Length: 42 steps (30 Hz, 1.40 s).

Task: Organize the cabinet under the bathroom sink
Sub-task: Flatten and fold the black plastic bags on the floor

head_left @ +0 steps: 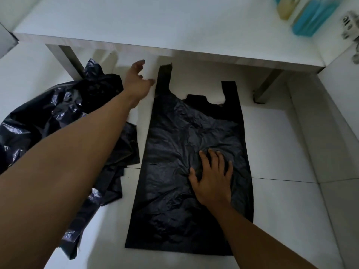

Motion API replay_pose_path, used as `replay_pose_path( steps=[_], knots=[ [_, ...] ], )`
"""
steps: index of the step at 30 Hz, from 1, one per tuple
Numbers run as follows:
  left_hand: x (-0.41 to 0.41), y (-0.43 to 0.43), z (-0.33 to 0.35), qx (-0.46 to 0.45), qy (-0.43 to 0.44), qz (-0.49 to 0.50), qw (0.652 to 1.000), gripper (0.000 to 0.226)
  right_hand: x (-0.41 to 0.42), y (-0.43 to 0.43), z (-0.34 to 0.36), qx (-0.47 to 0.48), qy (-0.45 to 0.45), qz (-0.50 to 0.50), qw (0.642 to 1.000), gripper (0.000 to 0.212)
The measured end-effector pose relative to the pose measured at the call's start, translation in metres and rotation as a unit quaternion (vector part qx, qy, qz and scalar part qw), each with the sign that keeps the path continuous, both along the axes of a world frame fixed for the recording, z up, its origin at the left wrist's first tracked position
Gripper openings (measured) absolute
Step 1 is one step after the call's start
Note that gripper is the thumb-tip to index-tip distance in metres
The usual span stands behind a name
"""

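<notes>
our right hand (212, 179) presses the flat black bag (186, 152) to the floor (281, 152), fingers spread, probably pinning it for folding; our left hand (137, 82), relaxed and empty, reaches toward its handle.

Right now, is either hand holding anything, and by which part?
Nothing is gripped. The right hand presses flat on the middle of the black bag; the left hand is open beside its far-left handle.
</notes>
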State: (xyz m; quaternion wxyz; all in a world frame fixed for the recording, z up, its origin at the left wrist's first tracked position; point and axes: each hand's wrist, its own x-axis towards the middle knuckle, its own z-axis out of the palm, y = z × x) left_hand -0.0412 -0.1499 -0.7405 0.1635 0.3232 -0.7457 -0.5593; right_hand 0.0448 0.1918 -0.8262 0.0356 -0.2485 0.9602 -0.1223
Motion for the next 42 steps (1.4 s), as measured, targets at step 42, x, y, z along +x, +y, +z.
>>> replay_pose_path(
  steps=[42],
  knots=[
    [0.233, 0.197, -0.087, -0.414, -0.178, -0.249, 0.857, 0.102, 0.027, 0.123, 0.040, -0.059, -0.035, -0.237, 0.969, 0.058]
  ],
)
